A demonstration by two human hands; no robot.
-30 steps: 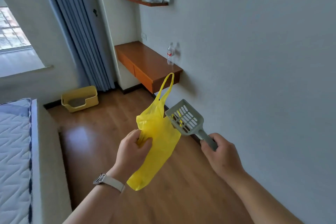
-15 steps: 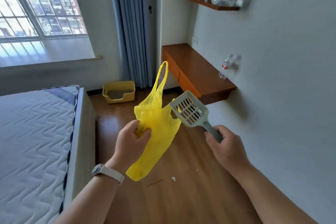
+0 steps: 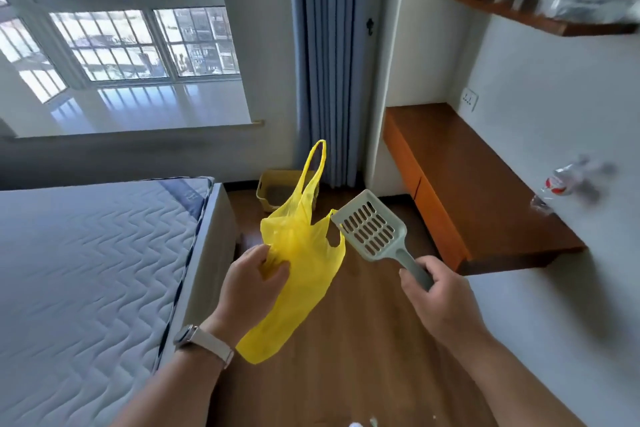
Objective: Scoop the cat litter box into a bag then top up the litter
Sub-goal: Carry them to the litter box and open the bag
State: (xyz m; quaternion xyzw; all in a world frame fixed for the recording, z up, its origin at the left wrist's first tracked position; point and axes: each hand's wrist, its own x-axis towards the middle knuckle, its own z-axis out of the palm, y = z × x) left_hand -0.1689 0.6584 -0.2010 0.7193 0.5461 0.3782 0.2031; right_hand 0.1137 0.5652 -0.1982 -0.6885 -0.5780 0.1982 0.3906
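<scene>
Head view: just right of the bed (image 3: 86,270), the left hand (image 3: 249,284) pinches the bunched side of a limp yellow bag (image 3: 304,253), fingers curled into the plastic. Past the bed's far corner, the yellow box (image 3: 264,196) holds grey litter (image 3: 277,191). Farther right of the bed, the right hand (image 3: 440,298) wraps its fingers round the slotted scoop's (image 3: 369,229) handle.

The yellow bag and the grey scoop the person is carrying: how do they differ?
The yellow bag is soft and hangs limp and crumpled; the grey scoop is rigid. The left hand bunches the bag near its middle; the right hand grips the scoop by its handle. The scoop's head is slotted; the bag has loop handles. Both are held in the air, apparently empty.
</scene>
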